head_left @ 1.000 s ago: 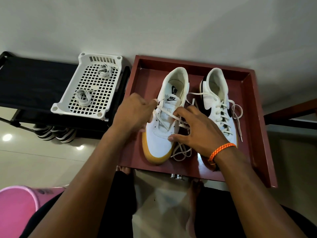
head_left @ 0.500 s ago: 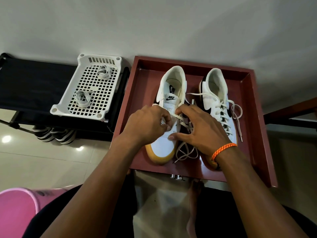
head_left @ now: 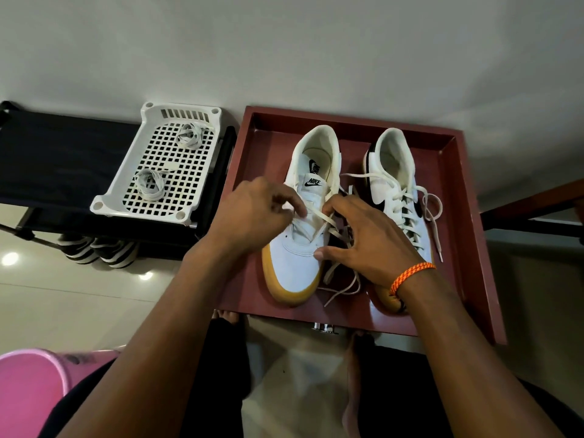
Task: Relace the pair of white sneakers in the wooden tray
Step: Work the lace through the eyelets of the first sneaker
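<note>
Two white sneakers with gum soles stand in the reddish wooden tray (head_left: 464, 216), toes toward me. The left sneaker (head_left: 294, 263) has loose cream lace (head_left: 322, 216) across its eyelets, with slack spilling onto the tray between the shoes. My left hand (head_left: 252, 213) hovers over its left eyelet row and pinches the lace at the fingertips. My right hand (head_left: 366, 238) rests on the shoe's right side, fingers curled on the lace, thumb pressed on the toe panel. The right sneaker (head_left: 395, 172) is laced, its ends hanging loose.
A white plastic basket (head_left: 126, 188) holding two coiled laces sits on a black rack (head_left: 57, 165) to the left. Striped shoes (head_left: 94, 251) lie under the rack. A pink tub (head_left: 28, 390) is at the bottom left. My bare feet show below the tray.
My left hand has shifted right and down from the shoe's edge onto the eyelets. The lace now crosses between both hands. My right hand stays on the shoe's right side.
</note>
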Available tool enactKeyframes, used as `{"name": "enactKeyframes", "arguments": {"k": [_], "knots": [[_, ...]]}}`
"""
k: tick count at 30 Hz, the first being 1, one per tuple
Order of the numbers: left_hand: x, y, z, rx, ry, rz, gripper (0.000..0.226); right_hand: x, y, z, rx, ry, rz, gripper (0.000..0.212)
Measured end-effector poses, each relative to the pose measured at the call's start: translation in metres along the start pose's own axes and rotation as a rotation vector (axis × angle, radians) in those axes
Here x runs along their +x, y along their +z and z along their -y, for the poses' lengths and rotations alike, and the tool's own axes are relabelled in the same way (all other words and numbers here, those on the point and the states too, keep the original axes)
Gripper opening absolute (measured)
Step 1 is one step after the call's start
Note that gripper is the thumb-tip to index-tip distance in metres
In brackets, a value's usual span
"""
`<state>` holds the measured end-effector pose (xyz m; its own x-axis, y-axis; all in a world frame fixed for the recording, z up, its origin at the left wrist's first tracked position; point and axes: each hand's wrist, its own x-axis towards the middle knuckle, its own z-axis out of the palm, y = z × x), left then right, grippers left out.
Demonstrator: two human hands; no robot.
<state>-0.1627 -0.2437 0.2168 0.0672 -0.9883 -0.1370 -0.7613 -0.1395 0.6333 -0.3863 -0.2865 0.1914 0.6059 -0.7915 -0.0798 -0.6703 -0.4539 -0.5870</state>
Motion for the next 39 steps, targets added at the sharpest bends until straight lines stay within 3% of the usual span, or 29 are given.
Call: {"name": "enactKeyframes", "arguments": {"k": [2, 5, 8, 15, 23, 25, 28, 31, 39], "knots": [[-0.002, 0.008, -0.008, 0.043, 0.038, 0.158, 0.020, 0.000, -0.002, 0.000, 0.004, -0.004, 0.012, 0.060], [-0.005, 0.021, -0.012, 0.151, 0.029, 0.172, 0.008, 0.001, -0.002, 0.001, -0.008, -0.013, 0.030, 0.059], [-0.004, 0.023, -0.010, 0.195, 0.028, 0.073, 0.006, 0.001, -0.001, 0.001, -0.003, -0.021, 0.043, 0.057], [0.000, 0.005, -0.004, 0.055, 0.004, -0.278, 0.007, 0.000, -0.004, 0.004, 0.079, -0.017, -0.020, 0.067], [0.000, -0.002, -0.002, 0.061, -0.125, -0.456, 0.009, 0.001, -0.003, 0.000, -0.042, 0.004, -0.035, 0.062], [0.000, -0.001, -0.002, 0.035, -0.102, -0.397, 0.015, 0.001, -0.003, 0.001, -0.040, 0.009, -0.033, 0.063], [-0.001, -0.001, -0.008, -0.115, 0.013, -0.092, 0.032, 0.000, -0.002, -0.001, -0.026, 0.010, -0.031, 0.064], [-0.004, 0.008, -0.013, 0.018, 0.055, 0.123, 0.028, 0.001, -0.001, -0.001, 0.016, 0.006, -0.026, 0.065], [-0.006, 0.027, -0.014, 0.172, 0.047, 0.073, 0.005, 0.001, 0.002, 0.000, 0.012, 0.001, -0.031, 0.068]]}}
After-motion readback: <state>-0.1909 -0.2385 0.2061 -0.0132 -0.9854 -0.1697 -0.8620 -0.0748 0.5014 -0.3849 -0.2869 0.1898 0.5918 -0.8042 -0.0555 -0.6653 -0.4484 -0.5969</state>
